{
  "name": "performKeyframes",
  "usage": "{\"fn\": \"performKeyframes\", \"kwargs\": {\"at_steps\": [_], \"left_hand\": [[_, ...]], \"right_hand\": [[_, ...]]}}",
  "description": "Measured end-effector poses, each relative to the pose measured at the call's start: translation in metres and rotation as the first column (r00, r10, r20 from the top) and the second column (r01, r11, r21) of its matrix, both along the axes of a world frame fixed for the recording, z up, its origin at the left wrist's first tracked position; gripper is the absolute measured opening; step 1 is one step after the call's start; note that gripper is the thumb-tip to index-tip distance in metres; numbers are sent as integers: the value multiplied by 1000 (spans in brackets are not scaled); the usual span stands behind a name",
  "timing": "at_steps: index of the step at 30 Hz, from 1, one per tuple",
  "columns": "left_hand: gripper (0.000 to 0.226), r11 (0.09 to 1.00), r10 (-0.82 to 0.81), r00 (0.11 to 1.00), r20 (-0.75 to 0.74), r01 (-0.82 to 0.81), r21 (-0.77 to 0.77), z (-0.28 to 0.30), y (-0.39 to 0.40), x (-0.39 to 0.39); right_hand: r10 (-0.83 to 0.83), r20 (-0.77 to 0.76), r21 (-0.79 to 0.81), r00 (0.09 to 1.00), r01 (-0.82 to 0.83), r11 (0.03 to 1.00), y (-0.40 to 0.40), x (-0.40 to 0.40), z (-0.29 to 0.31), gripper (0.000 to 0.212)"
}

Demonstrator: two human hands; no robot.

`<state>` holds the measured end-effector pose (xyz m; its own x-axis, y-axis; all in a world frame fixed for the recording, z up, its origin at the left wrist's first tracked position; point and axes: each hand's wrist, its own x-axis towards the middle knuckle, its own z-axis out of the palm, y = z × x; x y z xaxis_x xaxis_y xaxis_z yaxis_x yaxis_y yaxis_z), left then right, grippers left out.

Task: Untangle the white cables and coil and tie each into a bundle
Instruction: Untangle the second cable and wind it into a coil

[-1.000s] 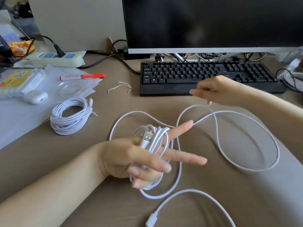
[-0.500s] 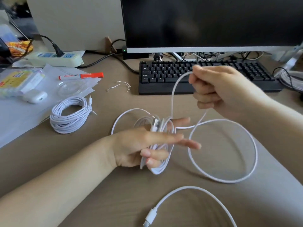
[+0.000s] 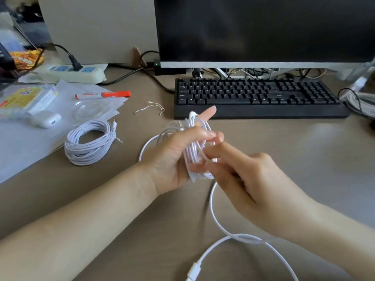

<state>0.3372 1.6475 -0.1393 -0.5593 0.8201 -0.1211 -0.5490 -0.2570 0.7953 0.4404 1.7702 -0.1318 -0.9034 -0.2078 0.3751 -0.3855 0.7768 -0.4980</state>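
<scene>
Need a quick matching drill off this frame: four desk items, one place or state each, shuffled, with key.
Things:
1. coiled white bundle
2. orange marker
3. twist tie
4. white cable

States:
A. loose on the desk, left of the keyboard
B. wound round the left hand
C. lying on clear sheets
D. finished, on the desk

Pairs: 1-D, 2-C, 3-A, 4-B
</scene>
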Motion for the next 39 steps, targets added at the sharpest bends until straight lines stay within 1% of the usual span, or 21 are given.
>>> {"fn": "performKeyframes", "kwargs": {"at_steps": [2, 3, 5, 8, 10, 11, 13, 16, 18, 19, 20, 21, 24, 26, 28, 30, 32, 34, 35, 37, 39], "left_hand": [[62, 999, 21, 1000, 11, -21, 24, -4, -1, 2], [59, 998, 38, 999, 14, -39, 41, -5, -2, 1], [59, 995, 33, 999, 19, -35, 91, -7, -6, 0], [64, 980, -91, 996, -12, 91, 177, -9, -15, 0], [63, 967, -160, 986, -51, 167, 191, -13, -21, -2], [63, 953, -209, 976, -68, 219, 208, -14, -25, -2], [69, 917, -296, 954, -43, 296, 267, -13, -29, -4], [76, 908, -329, 944, -13, 321, 268, -7, -37, -4], [79, 885, -405, 914, -30, 400, 237, 0, -43, -3], [82, 881, -437, 897, -67, 442, 169, 2, -44, -1], [87, 874, -470, 876, -110, 479, 82, 2, -46, 0], [92, 851, -516, 846, -133, 524, 36, 2, -46, 2], [92, 737, -654, 747, -118, 664, 127, 3, -43, 3], [91, 696, -704, 693, -156, 717, 43, 4, -41, 5], [87, 673, -734, 654, -183, 736, -69, 4, -40, 8], [84, 693, -721, 673, -164, 696, -187, 3, -37, 14], [81, 761, -636, 762, -118, 595, -260, 1, -33, 20], [70, 847, -490, 871, -34, 467, -254, -3, -29, 21], [64, 885, -403, 915, 6, 392, -250, -4, -28, 19], [50, 932, -244, 969, 27, 242, -271, -4, -26, 15], [45, 936, -133, 991, 4, 127, -329, -2, -26, 12]], "right_hand": [[-16, -44, 119, 999, 21, 993, 0, 3, -3, 23], [3, -49, 139, 999, 4, 990, 1, 4, -5, 20], [71, -28, 112, 997, -68, 991, 3, 7, -10, 16], [157, 55, 59, 986, -160, 985, 12, 6, -18, 21], [208, 83, 72, 975, -214, 974, 17, 3, -20, 25], [246, 96, 76, 965, -253, 964, 18, 2, -20, 23], [312, 153, 80, 938, -327, 942, 21, -2, -20, 22], [327, 253, 105, 911, -361, 926, 27, -9, -18, 37], [358, 319, 59, 877, -396, 916, 35, -16, -19, 43], [367, 332, 59, 869, -407, 911, 40, -21, -19, 44], [366, 335, 75, 868, -412, 908, 45, -28, -17, 43], [360, 339, 95, 869, -413, 906, 49, -34, -15, 41], [309, 345, 157, 886, -379, 912, 59, -52, -5, 31], [256, 322, 214, 911, -334, 918, 62, -63, 1, 39], [238, 274, 303, 932, -319, 898, 63, -73, 6, 34], [203, 222, 393, 954, -277, 877, 61, -80, 12, 27], [131, 177, 417, 976, -195, 888, 54, -84, 17, 31], [62, 168, 366, 984, -121, 923, 48, -86, 21, 34], [24, 167, 324, 986, -78, 943, 45, -87, 22, 31], [-56, 142, 293, 988, 12, 956, 42, -85, 24, 23], [-124, 93, 354, 988, 83, 931, 38, -79, 25, 17]]}}
